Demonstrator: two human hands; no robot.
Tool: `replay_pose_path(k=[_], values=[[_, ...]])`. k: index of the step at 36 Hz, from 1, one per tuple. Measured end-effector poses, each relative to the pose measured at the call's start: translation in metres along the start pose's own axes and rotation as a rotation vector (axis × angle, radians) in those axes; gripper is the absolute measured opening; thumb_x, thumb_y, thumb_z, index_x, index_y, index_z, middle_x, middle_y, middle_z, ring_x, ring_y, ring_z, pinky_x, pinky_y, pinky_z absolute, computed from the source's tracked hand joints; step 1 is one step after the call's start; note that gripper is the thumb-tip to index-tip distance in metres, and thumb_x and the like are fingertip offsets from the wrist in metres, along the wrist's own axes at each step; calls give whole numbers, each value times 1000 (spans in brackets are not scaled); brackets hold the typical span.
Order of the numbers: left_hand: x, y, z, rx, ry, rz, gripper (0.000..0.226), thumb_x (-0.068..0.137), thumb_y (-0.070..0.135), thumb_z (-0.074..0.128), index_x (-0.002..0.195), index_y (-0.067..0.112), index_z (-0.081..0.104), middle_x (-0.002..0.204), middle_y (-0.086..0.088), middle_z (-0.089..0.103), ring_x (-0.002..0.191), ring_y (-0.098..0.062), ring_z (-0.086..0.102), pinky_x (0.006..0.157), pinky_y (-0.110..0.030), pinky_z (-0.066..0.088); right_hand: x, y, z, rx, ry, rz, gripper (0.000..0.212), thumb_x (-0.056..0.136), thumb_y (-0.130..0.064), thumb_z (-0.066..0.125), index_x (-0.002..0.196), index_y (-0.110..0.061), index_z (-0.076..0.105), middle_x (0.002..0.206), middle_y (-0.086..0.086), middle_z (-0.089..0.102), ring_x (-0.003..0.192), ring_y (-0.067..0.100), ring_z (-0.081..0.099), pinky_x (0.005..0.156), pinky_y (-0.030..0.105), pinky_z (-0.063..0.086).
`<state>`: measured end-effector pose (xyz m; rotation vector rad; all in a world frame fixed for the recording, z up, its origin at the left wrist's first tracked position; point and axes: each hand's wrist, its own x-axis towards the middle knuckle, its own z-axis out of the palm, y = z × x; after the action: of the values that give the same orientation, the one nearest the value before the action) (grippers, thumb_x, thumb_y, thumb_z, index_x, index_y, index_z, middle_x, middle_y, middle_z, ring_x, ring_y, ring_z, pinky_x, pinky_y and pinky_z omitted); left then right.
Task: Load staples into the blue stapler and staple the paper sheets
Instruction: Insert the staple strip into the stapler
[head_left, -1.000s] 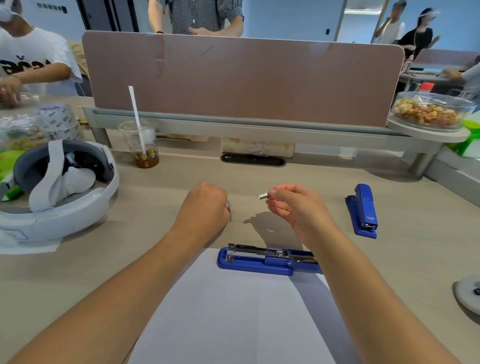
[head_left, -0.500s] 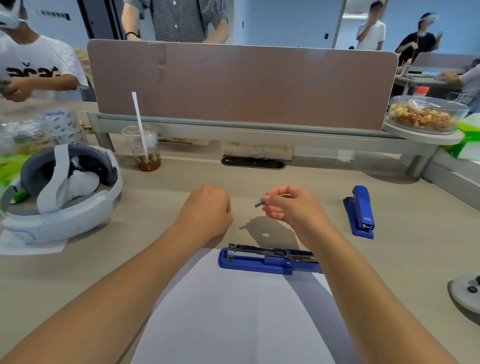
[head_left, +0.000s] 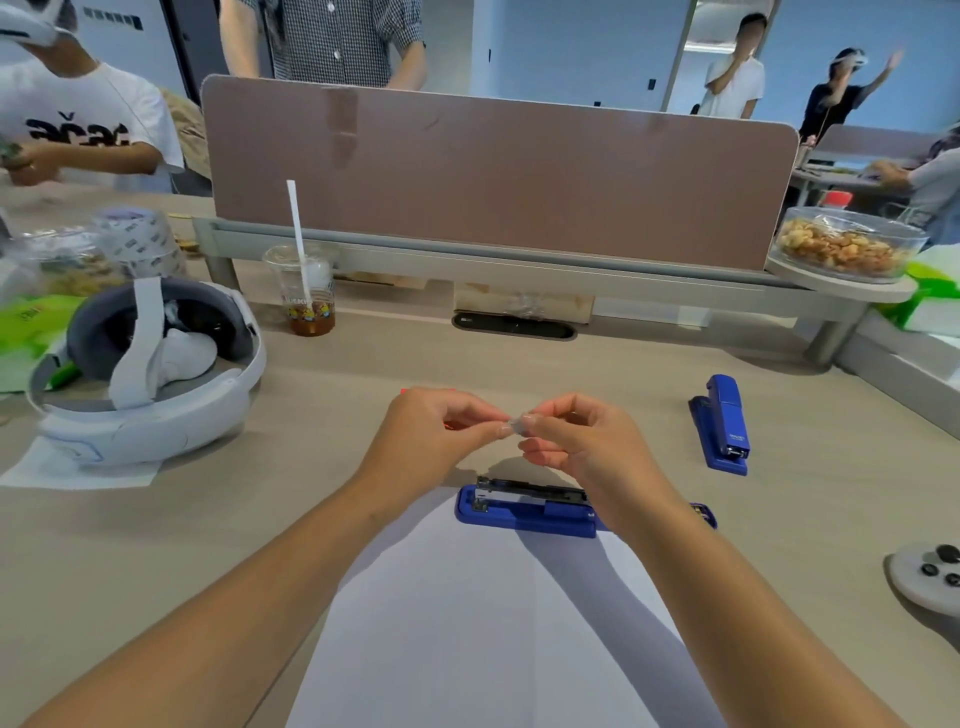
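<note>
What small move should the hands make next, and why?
Probably lower the staple strip, pinched between both hands, into the open blue stapler: its magazine lies exposed just below them, at the top edge of the paper sheets.

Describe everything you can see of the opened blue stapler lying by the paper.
The opened blue stapler lies flat on the desk at the far edge of the white paper sheets, lengthwise left to right. Its blue plastic-looking base carries a dark metal staple channel, exposed on top; whether it holds staples cannot be told. The right hand and forearm hide its right part, with a blue tip showing beyond. Neither hand seems to touch it.
</note>
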<state>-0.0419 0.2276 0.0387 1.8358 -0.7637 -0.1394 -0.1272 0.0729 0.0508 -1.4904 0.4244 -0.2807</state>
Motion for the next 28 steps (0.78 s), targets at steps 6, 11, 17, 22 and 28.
replay_pose_path(k=[6,11,17,22,28], values=[[1,-1,-6,-103,-4,-140,10,84,20,77,92,16,81,81,4,78,71,0,68,69,-15,51,-5,6,2,-409,2,-343,25,85,-20,73,108,-25,63,78,1,73,74,13,71,70,24,59],[-1,0,-11,-143,-35,-223,11,86,19,74,93,15,81,81,1,78,68,-6,58,65,-21,47,-11,6,4,-709,-20,-525,16,86,-18,72,100,-26,72,80,-12,70,74,4,64,68,14,53],[-4,-5,-13,-141,-67,-224,11,88,20,72,94,18,81,80,4,78,64,2,56,61,-13,46,-14,6,6,-881,1,-578,14,87,-24,71,101,-27,71,80,-13,68,71,6,62,69,21,55],[-9,-9,-11,-150,-66,-212,13,90,22,70,95,17,81,78,8,77,63,10,61,58,-5,46,-16,11,3,-980,3,-590,14,86,-33,70,99,-30,70,76,-17,63,67,5,60,67,27,56],[-21,-21,-10,-230,-45,-316,16,87,11,74,101,18,79,99,-8,68,87,-10,66,59,-13,55,-15,13,-6,-938,-50,-449,11,82,-31,74,92,-32,71,91,-17,57,79,3,56,69,17,48]])
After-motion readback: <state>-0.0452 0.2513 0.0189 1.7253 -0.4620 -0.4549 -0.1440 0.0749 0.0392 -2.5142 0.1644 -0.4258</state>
